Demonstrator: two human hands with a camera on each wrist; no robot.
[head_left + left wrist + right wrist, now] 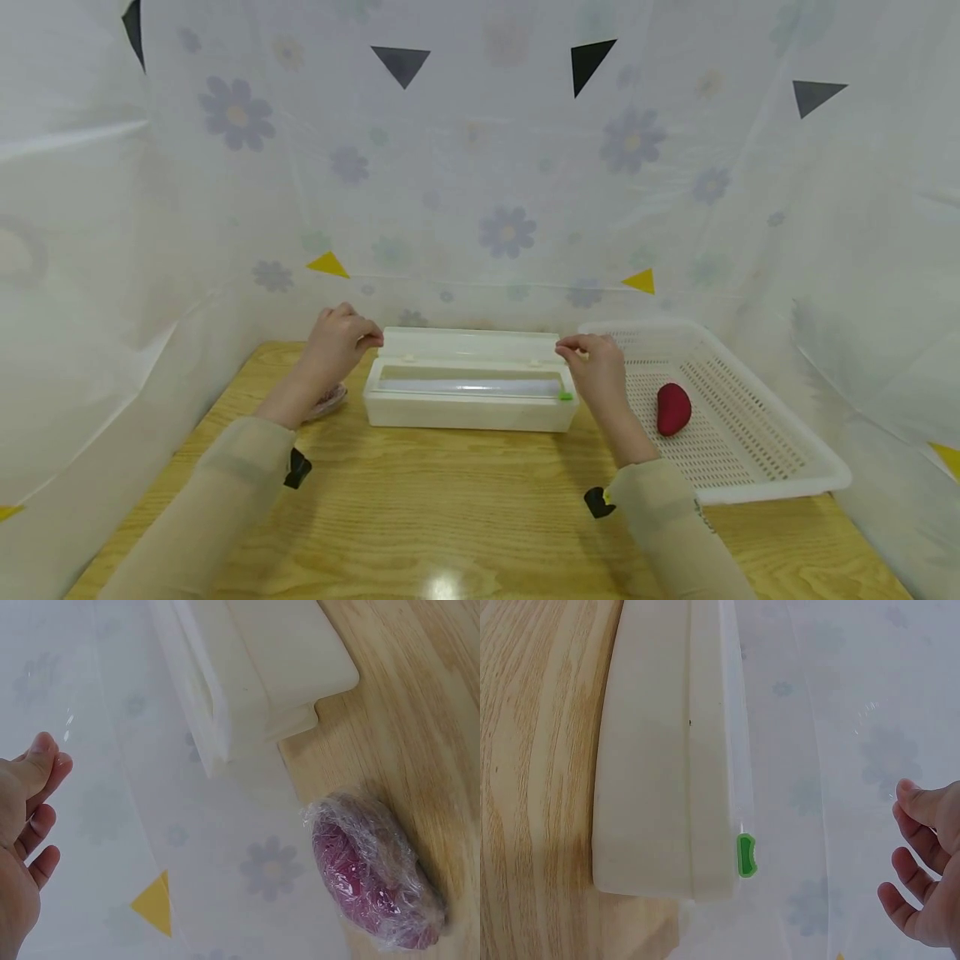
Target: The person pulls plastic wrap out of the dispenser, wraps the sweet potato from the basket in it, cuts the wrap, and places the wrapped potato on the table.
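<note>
A white cling film dispenser (468, 416) stands mid-table with its lid (468, 342) raised. Inside, a pale roll (468, 387) shows, and a green slide cutter (747, 856) sits at the right end of its front edge. My left hand (340, 340) pinches thumb against fingertip beside the lid's left end. Opposite it, my right hand (596, 367) pinches the same way. Faint glints by both sets of fingertips in the wrist views show clear cling film between them; its outline is hard to see. Left of the dispenser lies a purplish-red item in crumpled film (375, 877), partly behind my left wrist.
At the right, a white perforated basket (780, 492) holds a dark red, bean-shaped item (672, 409). The wooden table (450, 508) reaches toward me. Whitish flowered sheeting (480, 167) encloses the back and sides.
</note>
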